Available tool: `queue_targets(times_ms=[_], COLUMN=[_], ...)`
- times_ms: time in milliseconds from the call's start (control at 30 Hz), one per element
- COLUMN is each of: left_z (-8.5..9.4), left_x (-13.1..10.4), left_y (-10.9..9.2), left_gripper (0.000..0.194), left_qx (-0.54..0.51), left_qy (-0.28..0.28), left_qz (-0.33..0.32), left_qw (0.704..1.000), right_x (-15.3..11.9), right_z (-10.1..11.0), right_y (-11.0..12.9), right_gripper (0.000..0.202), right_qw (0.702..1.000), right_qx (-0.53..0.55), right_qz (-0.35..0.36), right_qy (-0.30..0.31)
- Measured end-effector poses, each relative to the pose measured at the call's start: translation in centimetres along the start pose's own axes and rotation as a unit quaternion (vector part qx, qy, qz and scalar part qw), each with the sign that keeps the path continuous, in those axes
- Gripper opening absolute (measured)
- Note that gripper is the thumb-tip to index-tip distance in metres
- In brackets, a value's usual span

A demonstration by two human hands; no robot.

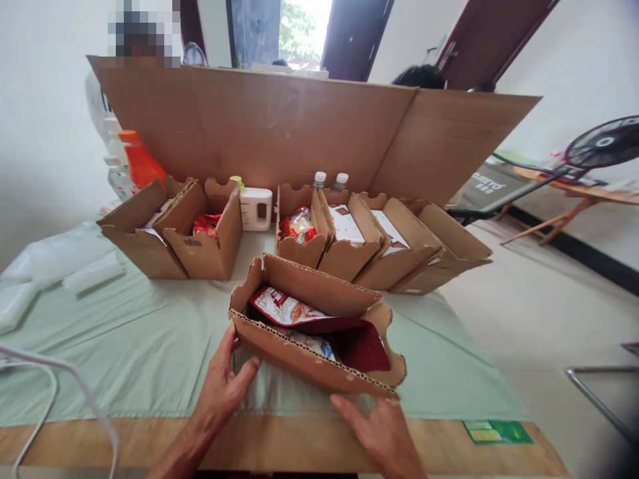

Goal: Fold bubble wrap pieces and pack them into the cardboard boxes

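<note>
We list the open box (299,359) as matt brown corrugated cardboard with rough, torn edges, holding glossy printed plastic snack packets (282,307). We note the tablecloth (150,346) as pale green cloth, smooth and matt, over a wooden table edge (279,446) with a light satin finish. The orange bottle (140,163) looks like shiny plastic.

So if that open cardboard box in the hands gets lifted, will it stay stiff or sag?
The cardboard box is corrugated, so its walls probably stay fairly stiff. With the top open and both hands, left hand and right hand, only at its near wall, it may twist slightly. The snack packets inside look light.
</note>
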State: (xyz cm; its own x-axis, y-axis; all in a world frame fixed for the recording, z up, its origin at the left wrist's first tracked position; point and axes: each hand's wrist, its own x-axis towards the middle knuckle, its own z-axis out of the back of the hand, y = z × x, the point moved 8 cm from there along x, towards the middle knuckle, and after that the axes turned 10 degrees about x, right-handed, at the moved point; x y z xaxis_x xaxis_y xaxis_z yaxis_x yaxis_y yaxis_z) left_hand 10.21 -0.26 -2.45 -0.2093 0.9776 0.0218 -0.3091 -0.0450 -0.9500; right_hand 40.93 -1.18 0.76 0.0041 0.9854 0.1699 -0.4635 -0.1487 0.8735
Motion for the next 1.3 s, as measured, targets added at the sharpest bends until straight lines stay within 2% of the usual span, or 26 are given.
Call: queue_targets(times_ms=[100, 267, 400, 533, 633, 800, 1067, 1200, 1300], left_z=[-1.4, -4.2, -5.5, -5.3, -5.5, -6.1, -5.8, -5.7, -4.9], left_x=[0.5, 2.0, 3.0, 3.0, 3.0, 3.4, 3.7, 3.4, 2.7], left_y=[-0.9, -3.2, -2.9, -1.7, -1.3, -1.6, -1.4, -1.2, -0.5], left_gripper=[0.069, 0.075, 0.073, 0.070, 0.070, 0.060, 0.070, 0.072, 0.070], left_qx=[-0.010, -0.028, -0.027, -0.011, 0.001, 0.018, 0.016, 0.016, 0.012], left_qy=[-0.003, 0.002, 0.016, 0.001, 0.008, 0.001, -0.004, 0.004, 0.017], left_qz=[-0.006, -0.032, -0.022, -0.014, -0.001, 0.004, 0.008, 0.004, 0.012], left_qw=[1.000, 0.999, 0.999, 1.000, 1.000, 1.000, 1.000, 1.000, 1.000], right_x=[2.4, 7.5, 9.7, 9.1, 8.5, 9.1, 9.5, 8.9, 7.7], right_z=[0.1, 2.5, 3.1, 2.7, 2.1, 1.5, 0.4, 0.4, 1.2], right_y=[0.0, -1.3, -3.5, -6.2, -7.2, -6.8, -5.6, -5.6, -6.5], right_gripper=[0.057, 0.076, 0.083, 0.080, 0.073, 0.059, 0.053, 0.056, 0.062], right_qw=[1.000, 0.997, 0.991, 0.990, 0.990, 0.992, 0.991, 0.987, 0.984], right_qx=[0.020, 0.083, 0.127, 0.122, 0.108, 0.099, 0.120, 0.150, 0.153], right_qz=[0.003, -0.004, -0.028, -0.072, -0.090, -0.081, -0.053, -0.056, -0.071], right_qy=[0.006, 0.000, 0.005, 0.002, 0.013, 0.017, -0.011, -0.021, -0.057])
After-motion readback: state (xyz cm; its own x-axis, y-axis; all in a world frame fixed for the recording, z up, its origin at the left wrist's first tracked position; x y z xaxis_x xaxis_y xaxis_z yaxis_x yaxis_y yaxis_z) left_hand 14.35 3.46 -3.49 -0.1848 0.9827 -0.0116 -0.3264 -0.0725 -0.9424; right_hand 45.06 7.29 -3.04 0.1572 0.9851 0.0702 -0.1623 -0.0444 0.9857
